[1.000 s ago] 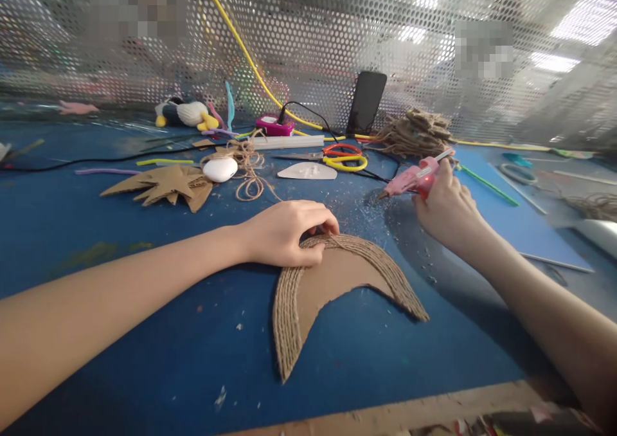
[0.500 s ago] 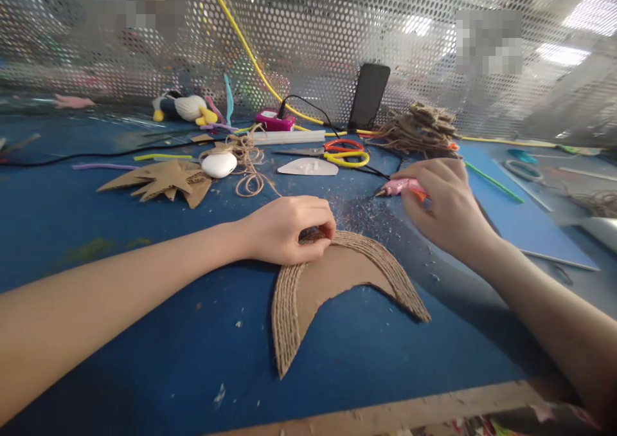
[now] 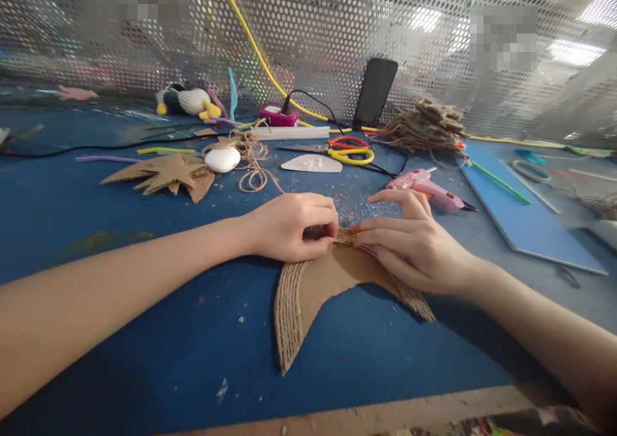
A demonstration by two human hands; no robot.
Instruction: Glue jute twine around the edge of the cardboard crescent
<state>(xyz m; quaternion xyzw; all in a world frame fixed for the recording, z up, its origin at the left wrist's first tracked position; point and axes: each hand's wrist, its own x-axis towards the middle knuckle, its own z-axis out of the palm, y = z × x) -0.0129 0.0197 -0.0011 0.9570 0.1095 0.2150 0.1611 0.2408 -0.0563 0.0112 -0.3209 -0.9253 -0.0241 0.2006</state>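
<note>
A crescent of brown cardboard [image 3: 318, 288], its outer edge wrapped in rows of jute twine, lies flat on the blue table [image 3: 144, 333]. My left hand [image 3: 294, 227] is curled at the top of the arc, fingers pinched on the twine there. My right hand [image 3: 409, 243] rests on the right limb of the crescent with fingers stretched flat and pressing the twine down. A pink glue gun [image 3: 429, 188] lies on the table just behind my right hand, free of it.
Behind the work lie a twine coil [image 3: 248, 156], cardboard star shapes [image 3: 164, 175], a white oval object [image 3: 222, 159], red and yellow scissors [image 3: 344, 152], a leaning phone [image 3: 375, 94], a jute-wrapped pile [image 3: 427, 127] and a blue board [image 3: 525, 220]. Perforated metal screen closes the back.
My right hand put the pink glue gun down on the table and moved left onto the crescent, fingers flat. My left hand stayed pinched at the top of the arc.
</note>
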